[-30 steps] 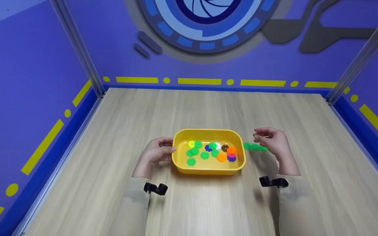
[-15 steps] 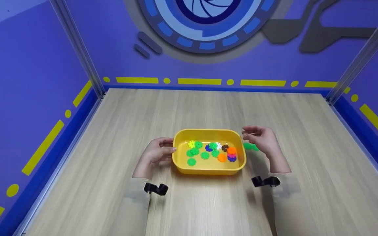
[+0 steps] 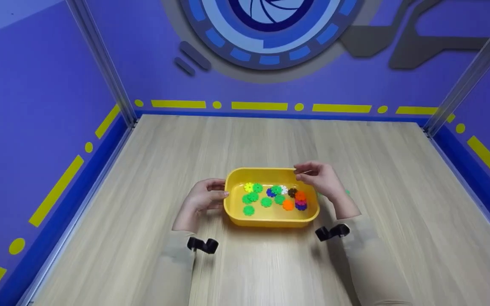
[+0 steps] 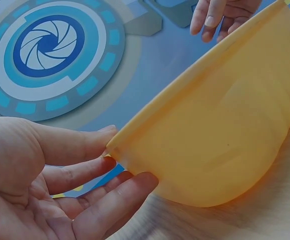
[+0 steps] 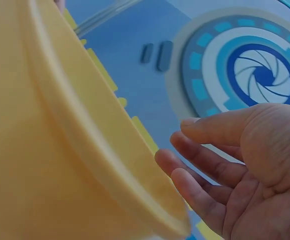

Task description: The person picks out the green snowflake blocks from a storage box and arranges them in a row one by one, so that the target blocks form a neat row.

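Observation:
A yellow plastic bin (image 3: 266, 223) sits on the table with several flower-shaped plastic discs (image 3: 266, 202) inside it: green, orange, yellow, blue, white, pink and brown. My left hand (image 3: 202, 196) holds the bin's left end, thumb tip on the rim (image 4: 180, 82) and fingers against the outer wall. Over the bin's back right corner hovers my right hand (image 3: 319, 178), fingers loosely bent. In the right wrist view nothing shows between its thumb and fingers. Green discs on the table right of the bin are mostly hidden by that hand; a small green edge (image 3: 347, 192) shows.
The wooden table (image 3: 177, 148) is bounded by a blue-purple back wall (image 3: 151, 55) and side walls with yellow markings. Metal posts (image 3: 104, 63) stand at the back corners. Each wrist carries a black camera mount (image 3: 202, 245).
My right hand has moved left from above the green discs on the table to over the bin's right side. The left hand and the bin stay in place.

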Tool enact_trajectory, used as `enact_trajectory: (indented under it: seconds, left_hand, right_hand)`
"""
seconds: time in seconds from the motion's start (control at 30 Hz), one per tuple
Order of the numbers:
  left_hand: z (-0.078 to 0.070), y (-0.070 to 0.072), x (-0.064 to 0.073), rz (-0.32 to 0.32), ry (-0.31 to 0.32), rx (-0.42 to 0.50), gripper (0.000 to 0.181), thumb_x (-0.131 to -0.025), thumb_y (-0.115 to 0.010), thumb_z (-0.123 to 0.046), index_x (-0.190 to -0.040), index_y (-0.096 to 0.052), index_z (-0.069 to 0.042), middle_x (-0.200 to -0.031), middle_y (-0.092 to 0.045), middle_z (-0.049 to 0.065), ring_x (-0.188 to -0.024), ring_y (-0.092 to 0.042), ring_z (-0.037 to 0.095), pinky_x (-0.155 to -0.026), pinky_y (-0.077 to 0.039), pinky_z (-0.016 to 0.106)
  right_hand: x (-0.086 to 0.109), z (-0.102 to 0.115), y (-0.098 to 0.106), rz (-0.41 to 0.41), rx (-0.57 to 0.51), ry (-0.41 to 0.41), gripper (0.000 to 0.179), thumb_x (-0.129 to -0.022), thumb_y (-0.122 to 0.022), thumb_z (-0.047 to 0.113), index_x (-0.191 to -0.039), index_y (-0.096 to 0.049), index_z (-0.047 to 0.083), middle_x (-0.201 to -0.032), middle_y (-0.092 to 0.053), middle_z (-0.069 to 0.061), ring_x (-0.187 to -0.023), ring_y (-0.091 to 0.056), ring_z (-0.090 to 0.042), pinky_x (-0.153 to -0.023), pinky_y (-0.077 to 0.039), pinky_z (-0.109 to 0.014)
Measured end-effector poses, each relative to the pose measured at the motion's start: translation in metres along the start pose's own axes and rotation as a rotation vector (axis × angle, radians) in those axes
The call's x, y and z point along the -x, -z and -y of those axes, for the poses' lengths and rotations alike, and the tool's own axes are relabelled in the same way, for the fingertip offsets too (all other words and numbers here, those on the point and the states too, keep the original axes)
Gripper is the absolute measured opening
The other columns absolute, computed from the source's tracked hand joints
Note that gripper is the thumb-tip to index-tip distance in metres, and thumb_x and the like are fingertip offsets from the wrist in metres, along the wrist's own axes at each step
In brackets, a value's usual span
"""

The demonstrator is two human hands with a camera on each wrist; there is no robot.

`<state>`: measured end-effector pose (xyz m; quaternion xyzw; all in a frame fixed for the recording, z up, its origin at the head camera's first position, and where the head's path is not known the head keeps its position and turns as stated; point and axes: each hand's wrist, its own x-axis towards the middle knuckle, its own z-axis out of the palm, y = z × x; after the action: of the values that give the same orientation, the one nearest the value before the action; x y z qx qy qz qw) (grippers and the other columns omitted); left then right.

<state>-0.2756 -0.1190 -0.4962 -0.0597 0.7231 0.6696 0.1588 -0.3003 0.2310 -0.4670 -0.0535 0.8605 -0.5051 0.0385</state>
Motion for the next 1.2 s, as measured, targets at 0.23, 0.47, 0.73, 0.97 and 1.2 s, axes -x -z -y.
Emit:
enact_trajectory:
  seconds: [0.23, 0.47, 0.73, 0.97, 1.2]
  left_hand:
    - [0.0, 0.0, 0.001, -0.003, -0.009, 0.011, 0.049, -0.092, -0.073, 0.001, -0.139, -0.06, 0.0, -0.131, -0.064, 0.022, -0.097, -0.072, 0.027, -0.079, -0.066, 0.039]
    - [0.0, 0.0, 0.001, 0.01, -0.014, -0.007, 0.048, -0.093, -0.071, 0.001, -0.14, -0.058, 0.001, -0.135, -0.062, 0.025, -0.099, -0.072, 0.028, -0.081, -0.066, 0.04]
    - [-0.001, 0.001, 0.001, 0.018, -0.016, -0.024, 0.05, -0.093, -0.071, 0.0, -0.141, -0.057, 0.001, -0.136, -0.062, 0.025, -0.098, -0.072, 0.025, -0.082, -0.066, 0.04]
    - [-0.001, 0.0, 0.002, 0.006, -0.025, -0.002, 0.051, -0.091, -0.073, 0.0, -0.14, -0.059, 0.0, -0.13, -0.065, 0.023, -0.088, -0.072, 0.022, -0.077, -0.066, 0.039]
    - [0.0, 0.0, 0.001, 0.003, -0.02, 0.005, 0.049, -0.092, -0.071, 0.003, -0.139, -0.058, 0.002, -0.13, -0.064, 0.024, -0.094, -0.072, 0.024, -0.077, -0.066, 0.037]
  right_hand:
    - [-0.007, 0.007, -0.019, 0.08, 0.08, 0.015, 0.027, -0.097, -0.07, 0.009, -0.123, -0.071, 0.003, -0.119, -0.073, -0.017, -0.107, -0.069, -0.029, -0.098, -0.06, -0.038]
    - [-0.013, 0.011, -0.039, 0.147, 0.142, 0.0, 0.025, -0.096, -0.07, 0.005, -0.12, -0.071, 0.001, -0.116, -0.073, -0.017, -0.099, -0.067, -0.025, -0.089, -0.061, -0.033]
    - [-0.018, 0.007, -0.053, 0.176, 0.294, 0.067, 0.026, -0.091, -0.072, 0.001, -0.117, -0.073, 0.0, -0.114, -0.074, -0.018, -0.102, -0.069, -0.028, -0.093, -0.061, -0.042]
    - [-0.019, 0.002, -0.059, 0.167, 0.405, 0.149, 0.026, -0.088, -0.072, -0.003, -0.114, -0.074, 0.0, -0.11, -0.076, -0.015, -0.105, -0.07, -0.03, -0.099, -0.058, -0.048]
    - [-0.017, 0.001, -0.063, 0.198, 0.467, 0.11, 0.026, -0.087, -0.078, 0.001, -0.112, -0.076, 0.005, -0.107, -0.076, -0.009, -0.098, -0.069, -0.022, -0.097, -0.059, -0.044]
